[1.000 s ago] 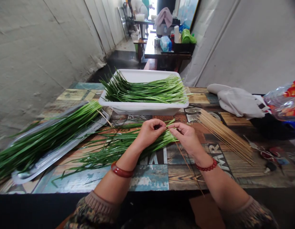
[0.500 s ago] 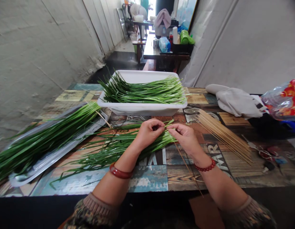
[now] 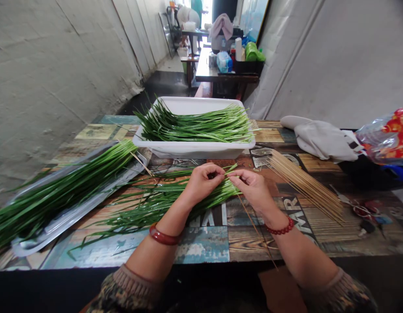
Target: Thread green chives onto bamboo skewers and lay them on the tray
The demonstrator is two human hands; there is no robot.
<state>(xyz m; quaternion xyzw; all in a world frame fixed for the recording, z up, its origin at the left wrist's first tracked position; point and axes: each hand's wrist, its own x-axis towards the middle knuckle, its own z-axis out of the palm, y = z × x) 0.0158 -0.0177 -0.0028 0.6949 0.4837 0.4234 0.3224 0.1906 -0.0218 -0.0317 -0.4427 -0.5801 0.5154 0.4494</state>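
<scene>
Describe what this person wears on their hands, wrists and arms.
The left hand and right hand wear no gloves. A smooth reddish-brown bangle circles the left forearm; a red beaded bracelet circles the right wrist. Dark patterned sleeves end in ribbed, dusty-pink cuffs.

Clearest txt: cap ltrs "MR" [image 3: 290, 204] on a dark panel of the prtd counter [image 3: 243, 252], slanted, just outside the R wrist [image 3: 273, 217]; part of a curved char. shows next to them by the arm, can't ID. More pale ltrs [image 3: 212, 218] on same counter nr the L forearm [image 3: 152, 250], part-covered, can't tell which. Plastic bag [image 3: 392, 137], far R: red/orange print, no wording legible. Blue-white pack [image 3: 224, 62], rear counter [image 3: 204, 65]: markings too small/blurred.
</scene>
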